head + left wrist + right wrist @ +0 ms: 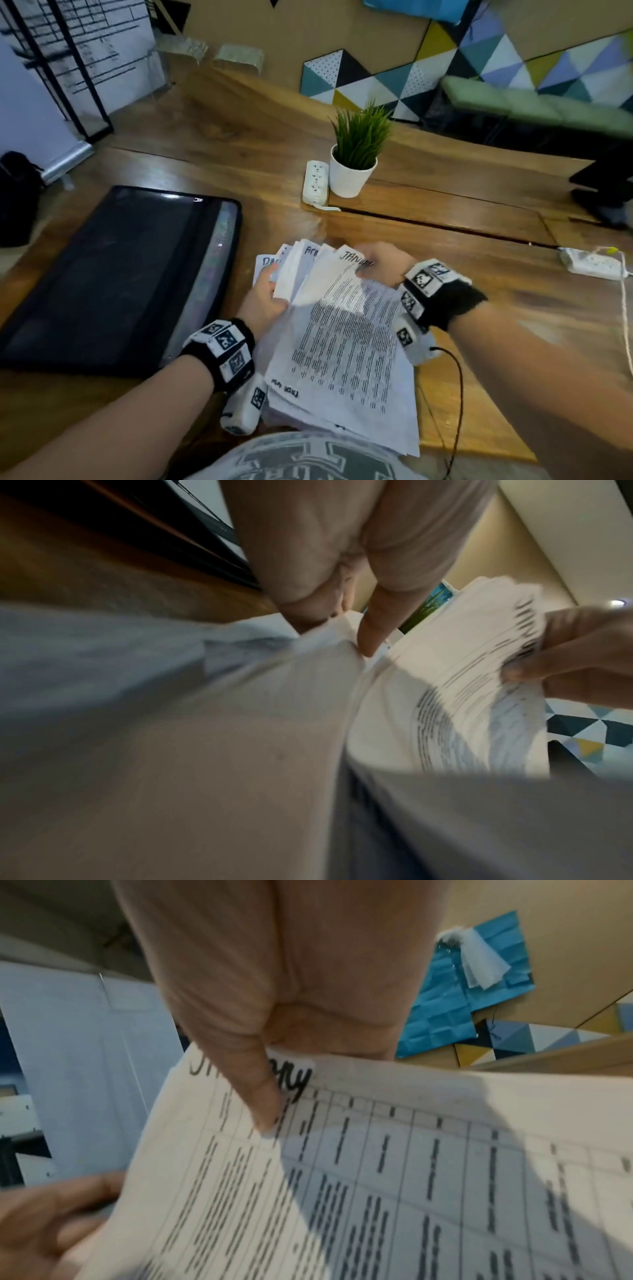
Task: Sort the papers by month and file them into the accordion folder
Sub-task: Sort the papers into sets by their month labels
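Nearest the camera, low in the head view, a thick stack of white printed papers (342,370) rests with its near end over the table edge against the person's grey shirt (308,459) and its long axis running away from the body across the brown wooden table (479,308). At the far end the sheets are fanned, handwritten month headings showing on their top edges.

The right hand (383,262) holds the far corner of the top white tabulated sheet headed January (377,1164). Its grip is a pinch: the wrist view shows the thumb lying over the heading with the fingers behind the paper. The left hand (267,301) grips the left side of the fan, its thumb on top of the sheets and one finger (373,626) slipped between them, holding the remaining pages apart.

The black zip-edged accordion folder (120,277) lies flat on the table just left of the stack, beside the left forearm. Its long side runs roughly parallel to the papers. It looks closed, so no pocket is visible.

As I judge it, the pinched sheet must travel leftward across the stack to reach the folder. The left hand is the nearer one, but it is occupied with the fan.
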The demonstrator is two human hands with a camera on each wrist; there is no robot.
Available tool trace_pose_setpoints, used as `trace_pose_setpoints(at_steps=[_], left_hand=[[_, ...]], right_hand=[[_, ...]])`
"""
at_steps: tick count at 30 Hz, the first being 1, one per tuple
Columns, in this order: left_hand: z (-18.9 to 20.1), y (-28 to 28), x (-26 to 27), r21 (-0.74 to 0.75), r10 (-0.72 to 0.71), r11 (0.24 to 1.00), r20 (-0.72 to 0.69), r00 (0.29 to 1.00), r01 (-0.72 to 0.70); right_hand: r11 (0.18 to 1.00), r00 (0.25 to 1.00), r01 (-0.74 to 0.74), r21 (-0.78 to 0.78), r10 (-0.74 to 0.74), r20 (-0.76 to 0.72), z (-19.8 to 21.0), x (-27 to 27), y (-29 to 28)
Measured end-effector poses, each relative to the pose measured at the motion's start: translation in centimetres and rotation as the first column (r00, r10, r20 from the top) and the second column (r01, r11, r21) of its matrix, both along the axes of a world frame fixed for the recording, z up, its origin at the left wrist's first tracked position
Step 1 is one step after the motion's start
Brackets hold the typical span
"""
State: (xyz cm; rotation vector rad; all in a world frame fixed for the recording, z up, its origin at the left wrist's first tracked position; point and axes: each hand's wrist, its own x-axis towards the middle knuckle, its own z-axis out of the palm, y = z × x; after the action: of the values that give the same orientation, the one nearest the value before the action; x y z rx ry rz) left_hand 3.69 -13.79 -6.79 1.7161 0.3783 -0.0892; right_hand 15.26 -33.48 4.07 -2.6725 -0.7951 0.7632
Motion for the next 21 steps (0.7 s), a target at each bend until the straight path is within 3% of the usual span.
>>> trace_pose_setpoints(at_steps=[5,13,16,21], left_hand=[[1.0,-0.4,0.0,-0.096,0.050,0.994,-0.086,0.995,-0.059],[0.2,-0.9,0.1,0.056,-0.040,0.997,-0.180,0.983,0.050],[0.1,-0.8,-0.2,0.088,-0.021,0.995,-0.161,0.987,0.036],[0.3,-0.8,-1.1,-0.099,-0.017,0.995,-0.125,0.992,0.005]], right_hand=[[0.990,0.989,0.104,0.095,-0.113,0.096,-2.4,-0.2,1.1],[0.950,0.977,0.118,0.289,-0.163,0.134,-4.0,-1.0,1.2],[0.951,0.979,0.153,0.269,-0.183,0.088,-4.6,-0.9,0.5],[0.963,0.973,0.185,0.195,-0.207,0.104,-5.7,-1.4,-1.1]])
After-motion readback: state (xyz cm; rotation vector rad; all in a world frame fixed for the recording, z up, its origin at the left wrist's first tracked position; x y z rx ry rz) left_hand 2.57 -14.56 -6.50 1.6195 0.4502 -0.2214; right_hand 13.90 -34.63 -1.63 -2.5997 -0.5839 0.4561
